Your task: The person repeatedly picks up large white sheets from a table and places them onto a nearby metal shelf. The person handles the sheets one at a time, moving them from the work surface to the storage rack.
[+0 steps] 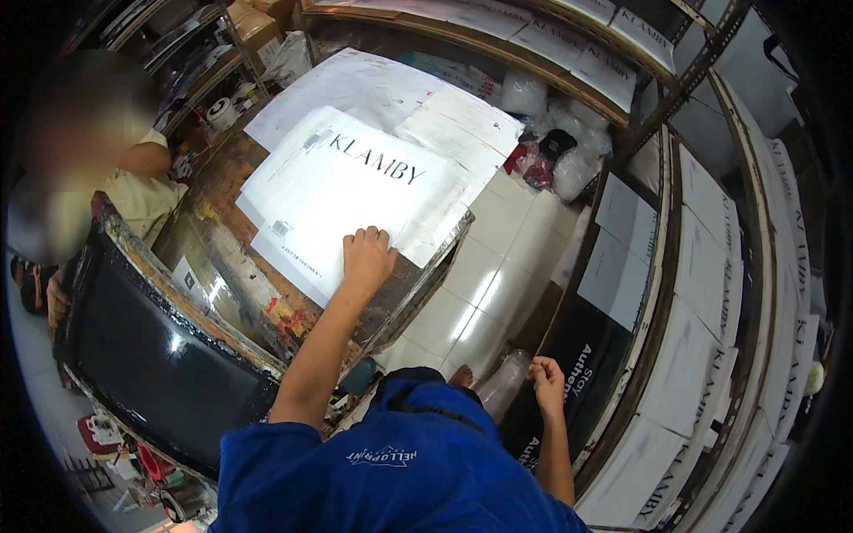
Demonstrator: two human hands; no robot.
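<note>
White sheets (355, 191) stacked flat on worn bench (231, 275), long axis running upper right to lower left, near edge overhanging toward floor. Left hand (366, 258) palm down on stack's near edge, fingers together, flat, pressing. Right hand (547, 380) low by shelf, fingers loosely curled near clear plastic roll (503, 384); grip unclear.

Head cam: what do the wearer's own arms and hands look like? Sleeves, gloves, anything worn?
Both hands are bare: no gloves, and no rings, watch or bands that I can make out on the left hand or the right hand. Both forearms are uncovered up to about the elbow. The person wears a blue short-sleeved shirt with a small light printed mark on the cloth. No cables or straps show on either arm.
</note>
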